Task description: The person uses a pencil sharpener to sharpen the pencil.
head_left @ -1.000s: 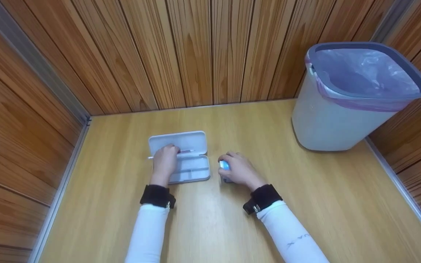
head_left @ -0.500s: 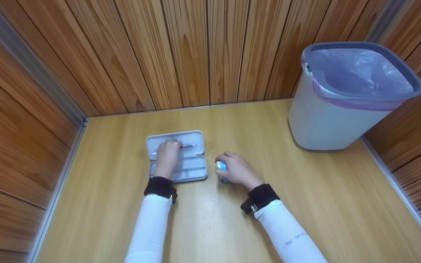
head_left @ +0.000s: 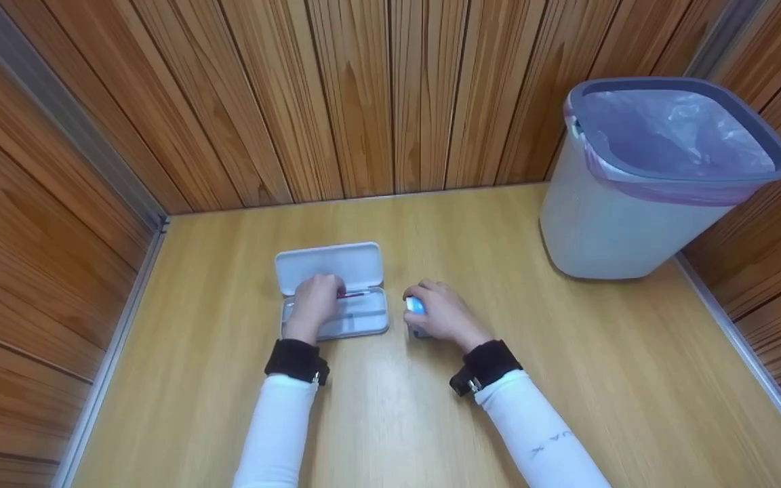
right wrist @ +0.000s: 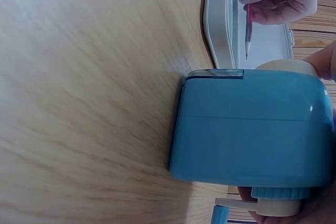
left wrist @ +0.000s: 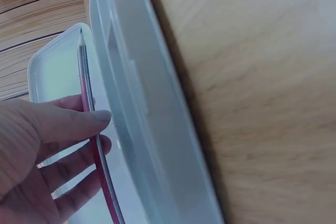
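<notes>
My left hand pinches a red and silver striped pencil between thumb and fingers. The pencil's sharpened tip points right, and it lies lengthwise over the back compartment of an open pale grey pencil case. The case's lid leans back toward the wall. To the right of the case, my right hand grips a blue crank pencil sharpener standing on the table. Its small handle shows in the right wrist view. My right fingers are partly hidden behind the sharpener body there.
A white bin with a grey rim and a pinkish liner stands at the back right of the wooden table. Wood-plank walls enclose the table at the back and both sides.
My left hand has carried the pencil rightward over the case, up toward the lid, then down to the compartments. The right hand stays on the sharpener.
</notes>
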`<state>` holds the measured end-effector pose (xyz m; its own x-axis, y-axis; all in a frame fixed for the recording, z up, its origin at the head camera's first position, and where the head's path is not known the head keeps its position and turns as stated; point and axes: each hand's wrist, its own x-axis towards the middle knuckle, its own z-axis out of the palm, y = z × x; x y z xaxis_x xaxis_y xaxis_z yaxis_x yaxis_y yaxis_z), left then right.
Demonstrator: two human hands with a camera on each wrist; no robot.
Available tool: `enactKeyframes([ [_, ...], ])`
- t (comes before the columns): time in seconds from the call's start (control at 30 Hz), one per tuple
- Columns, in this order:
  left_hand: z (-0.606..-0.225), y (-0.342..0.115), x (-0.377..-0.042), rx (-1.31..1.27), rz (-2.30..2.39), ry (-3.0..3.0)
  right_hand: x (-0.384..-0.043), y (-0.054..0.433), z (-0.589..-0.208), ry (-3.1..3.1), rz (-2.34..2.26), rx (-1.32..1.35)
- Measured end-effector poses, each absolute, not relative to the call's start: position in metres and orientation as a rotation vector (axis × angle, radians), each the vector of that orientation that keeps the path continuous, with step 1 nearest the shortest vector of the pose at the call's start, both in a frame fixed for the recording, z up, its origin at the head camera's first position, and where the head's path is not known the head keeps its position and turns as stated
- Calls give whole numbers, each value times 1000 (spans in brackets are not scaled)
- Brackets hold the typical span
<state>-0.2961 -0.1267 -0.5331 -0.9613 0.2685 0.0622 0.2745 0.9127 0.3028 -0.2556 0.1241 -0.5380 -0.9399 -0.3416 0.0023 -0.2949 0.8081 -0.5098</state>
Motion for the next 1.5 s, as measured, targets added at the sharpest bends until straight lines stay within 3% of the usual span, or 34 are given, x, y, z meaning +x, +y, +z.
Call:
enactKeyframes([
  [0.7,-535,-129,-281,-413,-778,-3326,-255,126,-540,2881,-829,-474],
  [1.5,-547,-127,-290,-385,-622,-3198,-255,124,-537,2874,-812,-455],
])
